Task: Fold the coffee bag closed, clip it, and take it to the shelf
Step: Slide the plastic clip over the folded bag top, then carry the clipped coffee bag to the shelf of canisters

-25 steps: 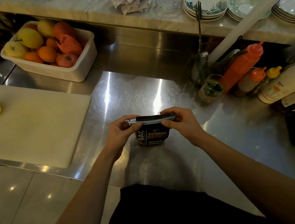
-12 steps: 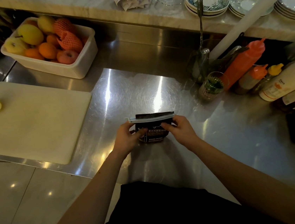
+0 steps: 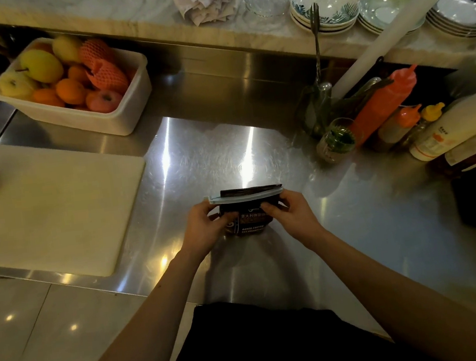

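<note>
- Holding the coffee bag (image 3: 247, 219) upright between both hands, the person has it just above or resting on the steel counter (image 3: 369, 224); which of the two cannot be told from this view.
- Across the folded top of the bag sits a pale clip (image 3: 246, 196), lying flat along the fold and sticking out a little past the bag's left edge.
- The left hand (image 3: 205, 228) grasps the bag's left side, fingers wrapped round just under the clip's end.
- The right hand (image 3: 292, 215) grasps the bag's right side, thumb on the printed front just beneath the clip.
- By the look of it, folding and clipping are finished or nearly so; whether the clip is fully snapped shut cannot be told.
- The step in hand seems to be getting a firm hold for lifting, so carrying to the shelf is what remains.
- No shelf for the bag can be picked out with certainty; a marble ledge (image 3: 122, 9) with dishes runs well beyond the bag.
- The next move calls for a steady lift with the bag kept upright, so the clip stays seated.
- Left of the bag lies a cutting board (image 3: 56, 207); right of the bag, well apart, stand sauce bottles (image 3: 382, 107), which a rightward carry should clear.
</note>
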Tool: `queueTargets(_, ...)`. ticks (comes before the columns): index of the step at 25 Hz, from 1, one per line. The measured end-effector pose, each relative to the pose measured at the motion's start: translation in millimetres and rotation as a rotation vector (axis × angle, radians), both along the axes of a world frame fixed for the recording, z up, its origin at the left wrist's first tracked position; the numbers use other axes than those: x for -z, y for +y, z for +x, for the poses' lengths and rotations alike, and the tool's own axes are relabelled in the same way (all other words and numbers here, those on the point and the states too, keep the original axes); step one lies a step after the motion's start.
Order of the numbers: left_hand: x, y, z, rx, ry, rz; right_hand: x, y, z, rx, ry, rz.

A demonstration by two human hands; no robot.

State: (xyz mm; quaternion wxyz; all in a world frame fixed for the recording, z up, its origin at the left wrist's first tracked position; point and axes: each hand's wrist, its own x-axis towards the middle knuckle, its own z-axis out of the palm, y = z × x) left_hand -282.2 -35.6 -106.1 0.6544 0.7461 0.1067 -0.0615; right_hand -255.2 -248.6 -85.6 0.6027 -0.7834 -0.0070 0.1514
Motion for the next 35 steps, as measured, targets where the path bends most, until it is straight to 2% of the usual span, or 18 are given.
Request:
queueTargets(10, -5, 36, 0, 0.045, -0.042, -0.030, -16, 39, -12, 0.080, -0.043, -0.092)
queueTargets(16, -20, 57, -25, -0.071, -0.071, -0.022, -29, 62, -17, -0.035, -0.108, -0.055)
queueTargets(21, -44, 64, -74, -0.334, -0.112, 0.089, -42, 84, -14, -0.259, -0.133, -0.010)
queueTargets(26, -79, 75, -174, -0.712, -0.165, 0.138, -64, 144, -45, -0.641, -0.171, 0.104)
queueTargets(30, -100, 79, -279, -1.017, -0.210, 0.200, -83, 208, -113, -0.954, -0.177, 0.179)
queueTargets(35, -114, 60, -421, -1.381, -0.240, 0.265, -103, 263, -242, -1.302, -0.209, 0.287)
